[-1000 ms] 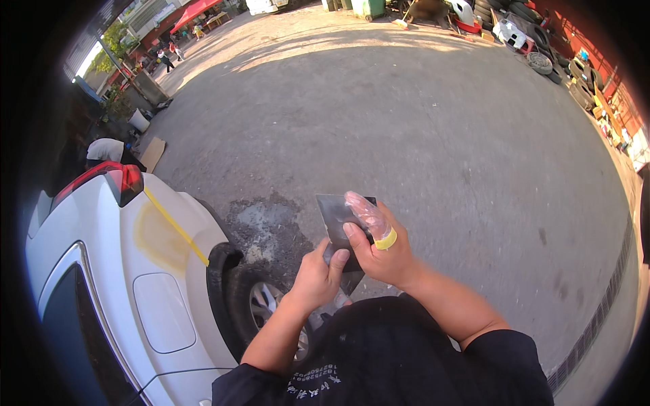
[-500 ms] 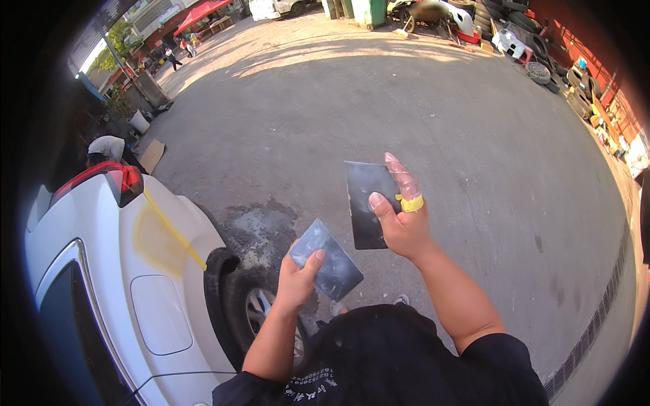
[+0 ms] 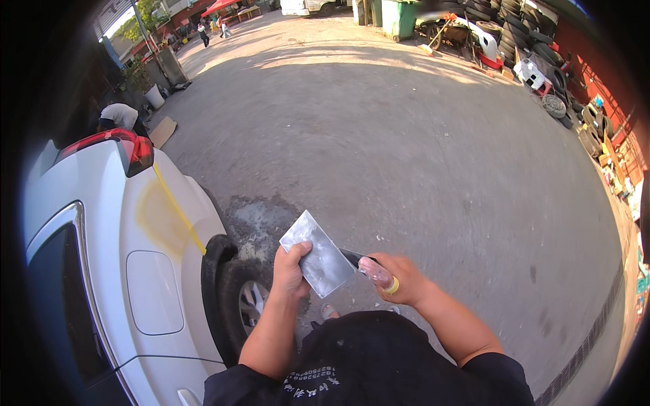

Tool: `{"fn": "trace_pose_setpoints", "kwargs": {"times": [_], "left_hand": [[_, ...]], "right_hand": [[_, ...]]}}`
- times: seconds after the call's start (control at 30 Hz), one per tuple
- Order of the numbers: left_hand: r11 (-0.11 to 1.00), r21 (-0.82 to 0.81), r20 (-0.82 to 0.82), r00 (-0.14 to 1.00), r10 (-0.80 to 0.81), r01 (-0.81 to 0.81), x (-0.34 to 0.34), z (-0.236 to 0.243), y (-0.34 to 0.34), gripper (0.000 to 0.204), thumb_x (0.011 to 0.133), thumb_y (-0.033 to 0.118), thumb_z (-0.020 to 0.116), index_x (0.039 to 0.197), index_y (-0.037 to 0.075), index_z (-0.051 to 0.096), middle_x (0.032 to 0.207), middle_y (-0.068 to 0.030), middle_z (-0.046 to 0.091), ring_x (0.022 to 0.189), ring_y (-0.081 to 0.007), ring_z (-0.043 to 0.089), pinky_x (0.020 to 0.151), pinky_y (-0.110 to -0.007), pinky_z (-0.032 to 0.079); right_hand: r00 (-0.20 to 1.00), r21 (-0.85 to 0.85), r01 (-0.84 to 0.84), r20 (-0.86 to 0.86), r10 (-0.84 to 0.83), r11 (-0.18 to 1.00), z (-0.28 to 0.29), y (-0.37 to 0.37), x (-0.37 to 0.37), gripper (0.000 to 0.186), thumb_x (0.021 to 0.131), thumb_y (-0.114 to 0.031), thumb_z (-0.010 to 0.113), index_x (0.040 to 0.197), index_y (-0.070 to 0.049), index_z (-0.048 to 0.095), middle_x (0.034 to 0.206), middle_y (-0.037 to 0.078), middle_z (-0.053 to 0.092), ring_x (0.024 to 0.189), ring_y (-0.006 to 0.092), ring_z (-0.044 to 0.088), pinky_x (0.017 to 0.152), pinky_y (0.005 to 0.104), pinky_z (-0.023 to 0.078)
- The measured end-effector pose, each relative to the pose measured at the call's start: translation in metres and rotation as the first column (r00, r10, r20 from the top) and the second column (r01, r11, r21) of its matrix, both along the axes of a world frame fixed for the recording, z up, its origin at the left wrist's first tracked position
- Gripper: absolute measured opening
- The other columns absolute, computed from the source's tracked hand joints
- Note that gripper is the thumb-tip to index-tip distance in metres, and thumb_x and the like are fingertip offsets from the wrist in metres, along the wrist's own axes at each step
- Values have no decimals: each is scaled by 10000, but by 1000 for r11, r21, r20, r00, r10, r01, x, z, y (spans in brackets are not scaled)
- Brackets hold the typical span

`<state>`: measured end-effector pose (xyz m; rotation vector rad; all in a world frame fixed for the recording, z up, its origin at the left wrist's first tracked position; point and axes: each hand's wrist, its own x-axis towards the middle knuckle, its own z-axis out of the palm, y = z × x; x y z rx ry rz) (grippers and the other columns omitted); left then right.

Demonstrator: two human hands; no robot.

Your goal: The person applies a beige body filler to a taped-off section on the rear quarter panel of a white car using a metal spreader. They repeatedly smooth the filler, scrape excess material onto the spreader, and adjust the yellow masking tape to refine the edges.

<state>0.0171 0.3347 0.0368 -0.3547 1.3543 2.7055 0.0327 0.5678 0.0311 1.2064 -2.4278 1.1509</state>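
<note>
My left hand (image 3: 290,271) pinches a flat grey rectangular sheet (image 3: 326,262) with pale smudges on its shiny face, the thumb on top. Just right of it, my right hand (image 3: 406,283) is closed on a dark rectangular sheet (image 3: 350,256), seen nearly edge-on and partly hidden behind the grey one. Whether the two sheets touch I cannot tell. Clear film covers my right index finger, with a yellow band (image 3: 392,285) around its base. Left of my hands stands a white car (image 3: 152,352) with a yellowish sanded-looking patch (image 3: 159,220) bordered by a yellow tape strip (image 3: 177,208).
The car's rear wheel (image 3: 252,301) is close to my left forearm. A whitish stain (image 3: 257,223) marks the grey pavement. Beyond the car a person (image 3: 120,116) bends over. Tyres (image 3: 518,30) and clutter line the right wall; a green bin (image 3: 399,19) stands far off.
My right hand has come down and inward to the grey sheet, turning the dark sheet from face-on to edge-on. My left hand has shifted slightly. The view has moved a little.
</note>
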Motion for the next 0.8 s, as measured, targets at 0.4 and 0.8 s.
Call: {"fn": "trace_pose_setpoints", "kwargs": {"times": [0.4, 0.8], "left_hand": [[866, 104, 56, 867, -496, 489, 1, -6, 29, 485, 706, 107, 609, 1160, -45, 532, 955, -123, 641, 815, -208, 651, 724, -339, 550], [873, -391, -64, 938, -342, 291, -14, -7, -1, 351, 761, 107, 603, 1083, -24, 562, 906, -53, 620, 842, -141, 594, 748, -300, 490]], "right_hand": [[833, -555, 225, 536, 137, 801, 16, -6, -92, 771, 833, -231, 718, 1427, -51, 261, 1459, 75, 310, 1272, 180, 378, 1041, 304, 325], [512, -369, 77, 812, 281, 926, -23, 30, -16, 761, 815, -172, 728, 1423, -43, 288, 1407, 80, 393, 1295, 200, 370, 1060, 334, 307]]}}
